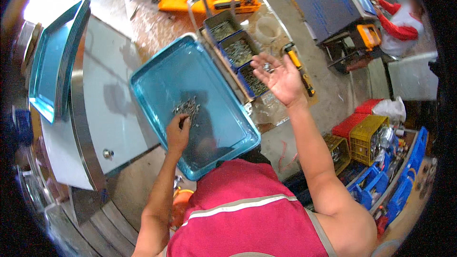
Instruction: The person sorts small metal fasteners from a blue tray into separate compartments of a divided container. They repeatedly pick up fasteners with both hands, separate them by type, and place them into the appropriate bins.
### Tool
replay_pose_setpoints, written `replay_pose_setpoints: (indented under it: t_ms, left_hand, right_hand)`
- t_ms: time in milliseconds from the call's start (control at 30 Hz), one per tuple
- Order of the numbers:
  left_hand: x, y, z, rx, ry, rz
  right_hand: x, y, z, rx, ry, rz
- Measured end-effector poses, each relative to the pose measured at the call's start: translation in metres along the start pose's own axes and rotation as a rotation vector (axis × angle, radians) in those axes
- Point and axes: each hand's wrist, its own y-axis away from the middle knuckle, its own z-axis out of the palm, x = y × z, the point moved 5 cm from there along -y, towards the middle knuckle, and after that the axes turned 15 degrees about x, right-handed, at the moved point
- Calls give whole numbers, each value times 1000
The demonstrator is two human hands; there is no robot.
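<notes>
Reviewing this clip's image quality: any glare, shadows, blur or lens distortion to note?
Head view: glare washes out the upper left; a dark shadow falls on the blue tray, beside and below the pile of small metal parts; a fainter shadow marks the pale tabletop; straight edges bow toward the black rim, where details look soft.

No lettering, label, number or sign can be read on anything in the head view.
</notes>
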Motion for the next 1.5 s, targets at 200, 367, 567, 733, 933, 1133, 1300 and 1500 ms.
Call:
replay_pose_setpoints:
  t_ms: [200,367,567,733,933,1133,1300,1500]
  left_hand:
    - [-92,63,-59,247,6,-404]
    - [-108,40,-60,246,-109,-226]
    - [-131,-24,-23,151,-269,-178]
    - [-135,-55,-1,173,-408,-15]
    - [-134,-57,7,-71,-558,55]
    - [-136,-32,1,-106,-604,42]
    - [-135,-19,5,-133,-596,25]
    - [-140,-23,0,-45,-542,-77]
  right_hand:
    - [19,-14,-25,228,769,-640]
    - [39,7,7,285,1657,-1369]
    - [106,26,39,149,1562,-1587]
    - [214,-34,28,-76,1647,-920]
    - [312,-88,16,-291,1953,-975]
    - [330,-78,-11,-411,2194,-877]
    - [317,-42,-32,-305,2140,-778]
    - [295,-37,-67,40,1513,-392]
